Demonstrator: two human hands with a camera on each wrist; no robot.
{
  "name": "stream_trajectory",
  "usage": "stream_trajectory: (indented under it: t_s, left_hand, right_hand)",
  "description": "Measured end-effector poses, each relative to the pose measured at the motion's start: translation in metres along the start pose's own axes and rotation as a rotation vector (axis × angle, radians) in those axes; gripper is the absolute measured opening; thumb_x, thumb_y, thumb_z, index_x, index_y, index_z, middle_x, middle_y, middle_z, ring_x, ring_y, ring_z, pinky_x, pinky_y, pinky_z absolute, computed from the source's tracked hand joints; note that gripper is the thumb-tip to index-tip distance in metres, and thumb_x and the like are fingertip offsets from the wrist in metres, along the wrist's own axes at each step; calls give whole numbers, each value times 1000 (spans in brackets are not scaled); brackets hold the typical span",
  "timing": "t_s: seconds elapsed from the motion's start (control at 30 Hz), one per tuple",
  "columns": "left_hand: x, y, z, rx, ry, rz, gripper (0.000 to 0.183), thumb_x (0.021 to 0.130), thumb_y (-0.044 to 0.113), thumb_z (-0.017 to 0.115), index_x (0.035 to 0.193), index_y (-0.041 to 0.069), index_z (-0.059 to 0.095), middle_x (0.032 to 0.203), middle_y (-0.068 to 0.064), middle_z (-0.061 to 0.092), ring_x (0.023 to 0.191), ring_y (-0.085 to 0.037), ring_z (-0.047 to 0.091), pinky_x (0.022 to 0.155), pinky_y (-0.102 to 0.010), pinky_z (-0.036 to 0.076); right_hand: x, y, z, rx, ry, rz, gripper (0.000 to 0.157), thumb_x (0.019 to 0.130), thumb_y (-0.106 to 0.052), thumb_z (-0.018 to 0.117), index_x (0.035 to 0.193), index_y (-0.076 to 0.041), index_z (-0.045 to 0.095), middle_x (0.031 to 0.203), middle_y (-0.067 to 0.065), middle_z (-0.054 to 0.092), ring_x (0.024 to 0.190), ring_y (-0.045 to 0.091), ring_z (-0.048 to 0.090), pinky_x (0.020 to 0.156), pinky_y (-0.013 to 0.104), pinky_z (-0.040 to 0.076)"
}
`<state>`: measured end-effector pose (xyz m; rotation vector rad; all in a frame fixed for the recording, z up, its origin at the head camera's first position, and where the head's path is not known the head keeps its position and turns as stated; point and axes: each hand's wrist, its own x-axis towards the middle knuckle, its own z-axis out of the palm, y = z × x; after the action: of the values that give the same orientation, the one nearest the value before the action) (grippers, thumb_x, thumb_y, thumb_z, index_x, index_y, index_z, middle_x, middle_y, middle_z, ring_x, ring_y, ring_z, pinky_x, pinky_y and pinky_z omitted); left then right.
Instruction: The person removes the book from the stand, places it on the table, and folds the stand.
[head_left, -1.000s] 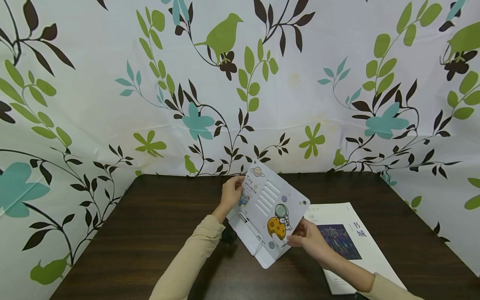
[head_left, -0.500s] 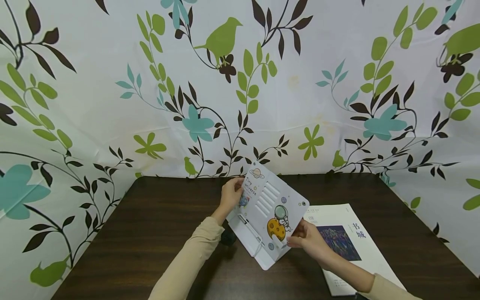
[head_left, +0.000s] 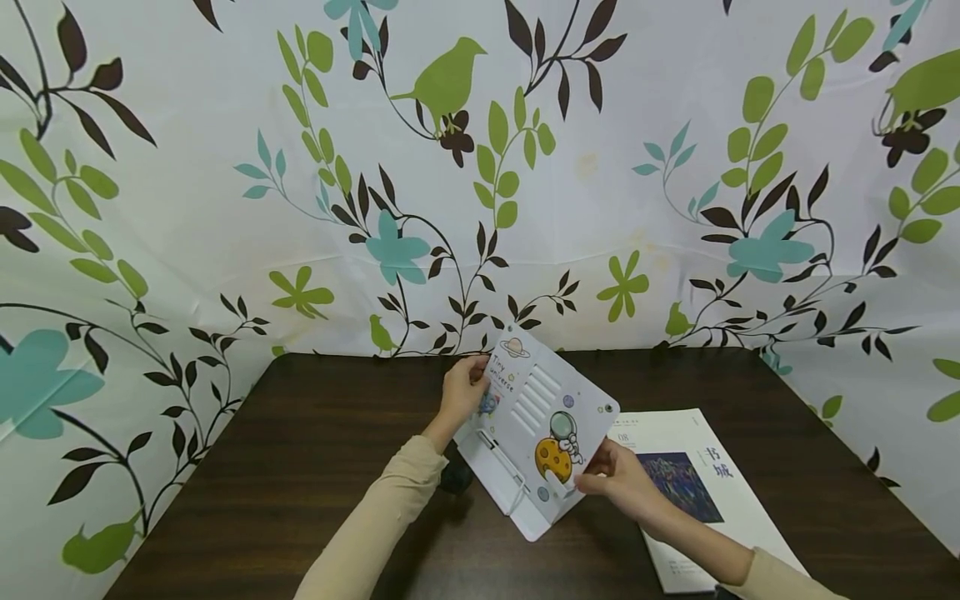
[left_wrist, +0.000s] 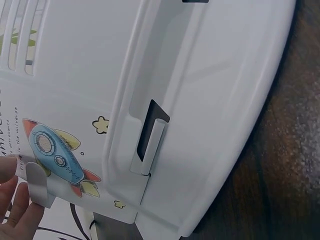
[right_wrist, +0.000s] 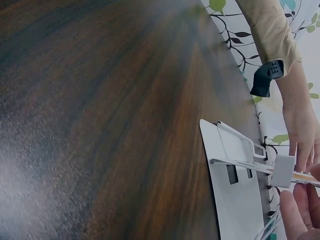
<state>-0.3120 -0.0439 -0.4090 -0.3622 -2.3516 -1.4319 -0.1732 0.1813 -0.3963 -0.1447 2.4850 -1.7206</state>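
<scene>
A white book stand [head_left: 528, 454] with a space print and a row of slots is held tilted above the dark table in the head view. Its base ledge [head_left: 498, 483] folds out toward the lower left, with a wire arm across it. My left hand [head_left: 461, 392] pinches the panel's left edge, beside the printed rocket [left_wrist: 57, 152] in the left wrist view. On the lower right edge my right hand [head_left: 622, 483] grips the stand with thumb and fingers. From the right wrist view the base plate [right_wrist: 227, 200] is seen from behind; whether it touches the table is unclear.
A white book [head_left: 738, 500] with a dark picture on its cover lies to the right, partly under my right forearm. The dark wooden table [head_left: 300, 467] reaches back to a leaf-and-bird patterned cloth [head_left: 525, 275]. A black device [right_wrist: 267, 77] sits on my left wrist.
</scene>
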Motion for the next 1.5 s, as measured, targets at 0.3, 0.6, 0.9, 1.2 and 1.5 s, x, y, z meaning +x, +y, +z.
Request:
stream_trajectory:
  t_s: [0.3, 0.6, 0.9, 1.2, 1.5]
  left_hand:
    - [-7, 3, -8, 12, -10, 20, 28, 79, -6, 62, 107, -6, 61, 102, -18, 61, 91, -28, 59, 77, -37, 50]
    - [-24, 14, -15, -4, 1, 38, 29, 78, -6, 63, 107, -4, 61, 104, -17, 60, 97, -31, 57, 80, -41, 49]
    - [-55, 20, -17, -49, -26, 82, 29, 76, -5, 66, 104, -4, 60, 102, -17, 59, 93, -34, 56, 77, -46, 49]
    - [-88, 20, -11, -79, -113, 83, 27, 75, -7, 65, 102, -7, 59, 100, -17, 61, 88, -32, 59, 66, -24, 52]
    - [-122, 24, -6, -122, -232, 47, 27, 74, -4, 67, 99, -9, 59, 93, -19, 61, 80, -30, 60, 65, -25, 52]
  right_hand:
    - [0, 0, -12, -52, -12, -37, 48, 75, -8, 63, 118, 6, 47, 96, 13, 62, 84, 20, 58, 70, 29, 51]
    - [5, 6, -25, -7, -20, -169, 38, 76, -2, 56, 112, 9, 47, 94, 15, 60, 82, 18, 57, 67, 26, 51]
    - [15, 2, -36, 3, 37, -156, 35, 80, -2, 55, 113, 8, 47, 90, 12, 60, 78, 16, 59, 68, 26, 50]
    - [26, -13, -50, 76, 76, -292, 28, 88, 0, 50, 112, 13, 44, 91, -1, 58, 80, 6, 59, 70, 21, 52]
    - [27, -24, -56, 121, 86, -317, 29, 95, -14, 42, 112, 11, 45, 95, -3, 57, 83, 9, 60, 72, 25, 52]
